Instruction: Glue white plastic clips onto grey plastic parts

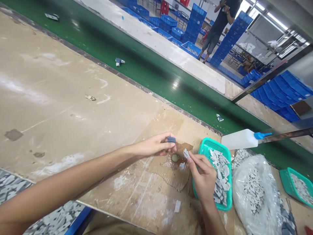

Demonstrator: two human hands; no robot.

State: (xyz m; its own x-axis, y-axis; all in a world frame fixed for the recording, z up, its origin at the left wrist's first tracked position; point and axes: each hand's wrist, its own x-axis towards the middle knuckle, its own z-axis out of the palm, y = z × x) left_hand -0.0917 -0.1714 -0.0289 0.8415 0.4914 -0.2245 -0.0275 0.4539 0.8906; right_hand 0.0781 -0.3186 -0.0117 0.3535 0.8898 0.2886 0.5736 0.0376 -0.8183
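Observation:
My left hand (166,143) is closed around a small dark blue-grey plastic piece (171,139), held above the worktable. To its right, my right hand (201,169) pinches a small light grey plastic piece (186,153) between thumb and fingertips. The two pieces are apart. Below and between the hands, a small round cap-like dish (174,158) sits on a torn patch of cardboard (179,179). Close beside my right hand stands a green plastic basket (229,195) filled with light grey pieces (221,176).
A white squeeze bottle with a blue nozzle (239,139) lies behind the basket. Right of it are a clear bag of small parts (266,195) and another green basket (285,178). A green conveyor belt (156,76) carries scattered pieces. Beyond, a person (217,29) stands among blue crates (194,23).

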